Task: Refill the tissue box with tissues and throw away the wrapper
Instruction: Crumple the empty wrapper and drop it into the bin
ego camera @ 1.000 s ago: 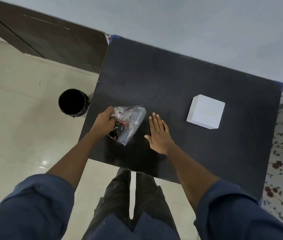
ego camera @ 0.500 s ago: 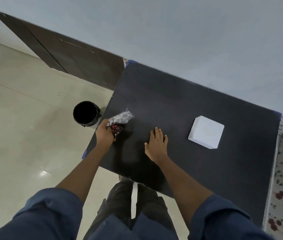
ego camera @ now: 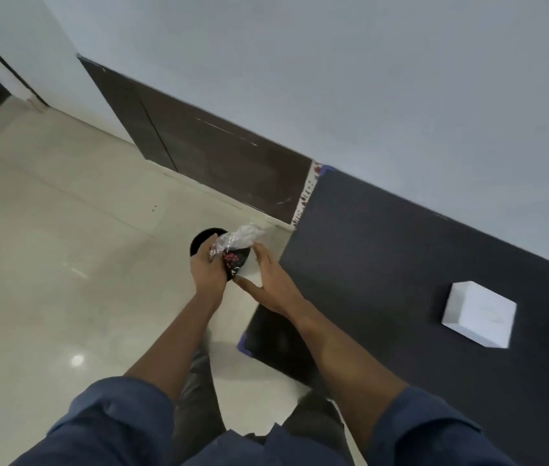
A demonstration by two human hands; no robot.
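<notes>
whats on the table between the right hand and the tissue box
Nothing: in the head view the black table is bare from the right hand to the white tissue box.

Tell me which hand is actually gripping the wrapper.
The left hand: its fingers close around the crumpled wrapper above the black bin. The right hand is open beside it.

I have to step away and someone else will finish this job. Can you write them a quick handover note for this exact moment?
Left hand: closed on the crumpled wrapper, held over the black bin on the floor.
Right hand: open, fingers beside the wrapper; I cannot tell whether they touch it.
Tissue box: closed, white, on the black table, apart from both hands.
Done: the box looks refilled, though its contents are hidden.
Left: drop the wrapper into the bin.
</notes>
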